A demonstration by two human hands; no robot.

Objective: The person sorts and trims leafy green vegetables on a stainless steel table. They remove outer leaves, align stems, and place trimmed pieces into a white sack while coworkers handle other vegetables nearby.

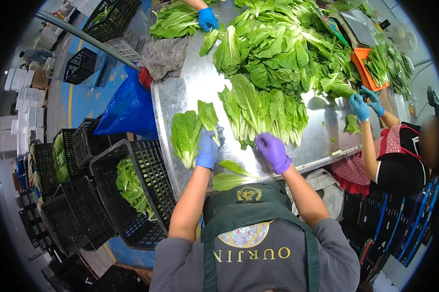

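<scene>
My left hand (207,148), in a blue glove, is closed around a leafy green stalk (208,116) whose leaf points away from me. A small bunch of leafy greens (185,137) lies directly left of that hand. My right hand (273,152), in a purple glove, has its fingers curled at the stem ends of a row of leafy greens (263,113); whether it pinches a stem cannot be told. Loose leaves (229,181) lie on the metal table (299,158) near my apron. A large heap of leafy greens (274,51) covers the table's far part.
A co-worker's gloved hands (365,104) hold greens at the right, near an orange tray (358,60). Another person's gloved hand (207,19) is at the far edge. A black plastic crate (110,175) with greens and a blue plastic bag (132,106) stand left. A grey cloth (164,56) lies on the table corner.
</scene>
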